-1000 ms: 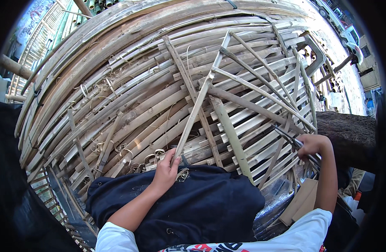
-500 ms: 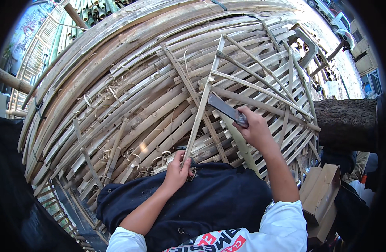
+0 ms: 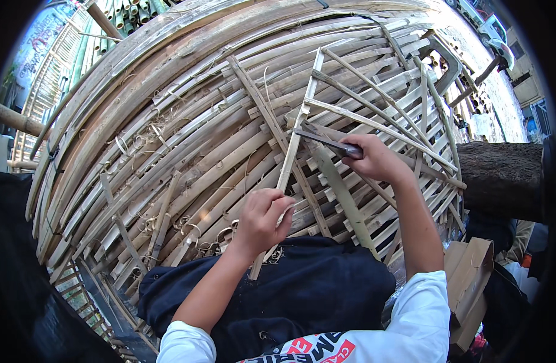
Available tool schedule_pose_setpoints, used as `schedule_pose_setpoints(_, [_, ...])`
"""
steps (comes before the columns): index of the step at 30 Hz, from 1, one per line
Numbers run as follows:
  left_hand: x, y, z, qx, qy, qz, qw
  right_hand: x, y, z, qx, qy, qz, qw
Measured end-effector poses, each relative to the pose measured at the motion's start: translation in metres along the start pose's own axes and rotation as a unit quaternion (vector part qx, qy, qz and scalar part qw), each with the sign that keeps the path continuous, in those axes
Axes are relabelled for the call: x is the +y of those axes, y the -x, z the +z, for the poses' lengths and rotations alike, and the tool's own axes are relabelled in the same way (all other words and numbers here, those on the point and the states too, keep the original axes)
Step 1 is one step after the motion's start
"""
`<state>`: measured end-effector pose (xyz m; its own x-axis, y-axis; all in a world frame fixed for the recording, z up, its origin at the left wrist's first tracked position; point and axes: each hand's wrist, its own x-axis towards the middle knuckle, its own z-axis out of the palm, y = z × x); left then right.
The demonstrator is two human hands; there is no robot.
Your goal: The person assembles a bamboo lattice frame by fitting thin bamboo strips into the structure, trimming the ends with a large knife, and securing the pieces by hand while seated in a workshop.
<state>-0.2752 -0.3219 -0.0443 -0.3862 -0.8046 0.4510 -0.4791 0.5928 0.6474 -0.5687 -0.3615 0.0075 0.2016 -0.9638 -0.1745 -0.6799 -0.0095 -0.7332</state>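
My right hand (image 3: 374, 158) is closed around the dark handle of a broad-bladed knife (image 3: 321, 141). The blade points left, seen nearly edge-on, and its tip lies against a long, narrow bamboo strip (image 3: 288, 158). Lower down, my left hand (image 3: 263, 222) is closed at that strip, with its fingers curled and the thumb near the index finger. Part of the strip passes behind this hand, and its near end comes out below, over the dark cloth (image 3: 326, 284) on my lap. Several thin strips (image 3: 380, 126) fan out to the right of the knife.
A large stack of split bamboo slats (image 3: 187, 139) spreads before me, with curled shavings on it. Right of it is a thick rough log (image 3: 501, 180); a cardboard box (image 3: 468, 275) stands below that. Bamboo poles (image 3: 133, 15) and a parked vehicle (image 3: 494, 33) are farther off.
My left hand has moved up along the strip, baring its near end. The knife has turned from showing its flat side to nearly edge-on, and my right hand has risen slightly.
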Motion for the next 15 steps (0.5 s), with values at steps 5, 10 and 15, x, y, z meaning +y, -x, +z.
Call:
schedule_pose_setpoints(5, [0.000,-0.039,0.030,-0.133,-0.016,0.271,0.953,0.000,-0.015,-0.005,-0.011,0.132,-0.053,0.990])
schedule_pose_setpoints(10, [-0.005,-0.052,0.040,-0.173,-0.089,0.281,0.940,0.005,-0.013,0.007,0.077,0.171,-0.101,0.977])
schedule_pose_setpoints(15, [-0.006,-0.052,0.040,-0.158,-0.143,0.233,0.949,0.003,-0.006,0.011,0.100,0.154,-0.082,0.980])
